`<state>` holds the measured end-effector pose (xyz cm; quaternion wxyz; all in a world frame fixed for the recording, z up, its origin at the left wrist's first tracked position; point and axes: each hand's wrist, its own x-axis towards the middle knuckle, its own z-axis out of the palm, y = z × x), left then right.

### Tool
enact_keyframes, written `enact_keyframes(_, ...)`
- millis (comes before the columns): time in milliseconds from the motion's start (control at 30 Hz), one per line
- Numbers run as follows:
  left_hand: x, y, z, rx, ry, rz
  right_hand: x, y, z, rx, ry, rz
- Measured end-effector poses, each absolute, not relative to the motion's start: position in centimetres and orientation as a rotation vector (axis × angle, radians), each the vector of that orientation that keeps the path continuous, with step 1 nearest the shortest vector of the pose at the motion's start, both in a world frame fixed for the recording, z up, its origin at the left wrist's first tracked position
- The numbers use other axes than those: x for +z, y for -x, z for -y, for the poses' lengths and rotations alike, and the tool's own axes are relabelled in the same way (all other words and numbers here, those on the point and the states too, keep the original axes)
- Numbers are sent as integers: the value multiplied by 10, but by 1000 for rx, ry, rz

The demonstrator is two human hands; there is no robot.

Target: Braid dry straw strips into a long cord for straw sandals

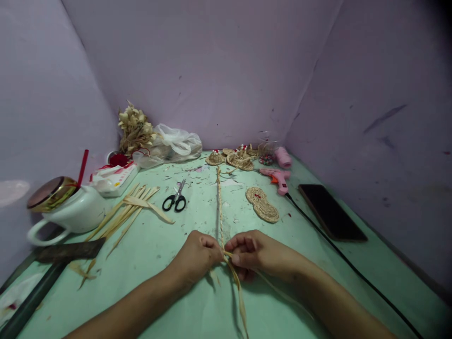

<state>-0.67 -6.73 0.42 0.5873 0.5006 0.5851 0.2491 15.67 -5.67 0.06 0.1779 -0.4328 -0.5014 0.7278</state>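
Note:
A thin braid of dried straw-coloured husk (220, 207) runs from the far part of the table straight toward me. At its near end my left hand (198, 256) is closed, pinching the braid between thumb and fingers. Close beside it, my right hand (251, 254) pinches a loose husk strand. Another loose strand (241, 301) hangs down between the hands toward the table's near edge, and a pale one trails beneath my right wrist. My fingers hide the exact crossing of the strands.
Black-handled scissors (174, 200) and husk strips (136, 207) lie left, near a white cup (76, 214) and a hammer (67, 252). Rightward are a coiled woven piece (262, 205), pink glue gun (277, 178) with cord and phone (330, 212). Woven pieces (240, 160) and plastic bag (176, 143) stand behind.

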Motion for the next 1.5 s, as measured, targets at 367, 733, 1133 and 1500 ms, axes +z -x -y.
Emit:
enact_keyframes(367, 0, 5, 66, 561, -1218, -1361, -4, -143, 71, 1439, 1436, 1847)
enact_keyframes(733, 3, 9, 65, 544, -1167, -1302, 4, -138, 88, 563, 1157, 2652)
enact_keyframes(1133, 6, 11, 66, 585, -1075, -1179, 6, -140, 73, 1391, 1385, 1463)
enact_keyframes(1500, 4, 15, 64, 513, -1185, -1203, -5, -135, 67, 1824, 1365, 1284)
